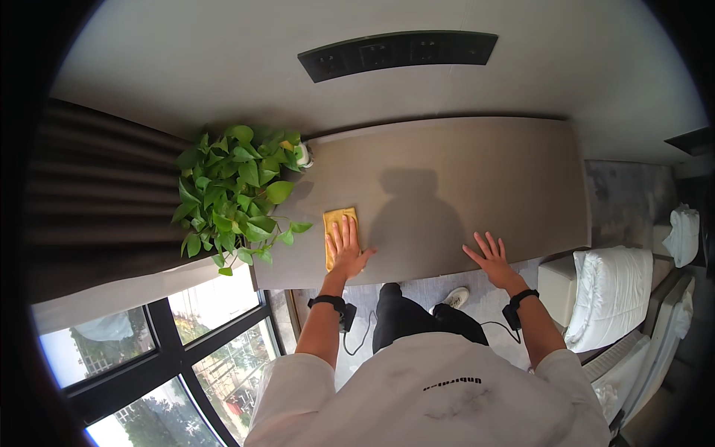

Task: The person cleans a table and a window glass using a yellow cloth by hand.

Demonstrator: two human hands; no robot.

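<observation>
My left hand (346,248) lies flat with its fingers stretched out on a folded yellow cloth (340,216). The cloth rests on the left part of a brown-grey table (491,171), close to the front edge. Over the table's front edge, further right, is my right hand (488,257); its fingers are spread and nothing is in them. Whether its fingertips touch the tabletop I cannot tell.
A leafy green potted plant (238,186) stands at the table's left end, with leaves trailing toward the cloth. Beside it is a small white-and-green object (303,156). A dark socket panel (398,54) is on the wall behind. White bedding (611,294) lies at the right.
</observation>
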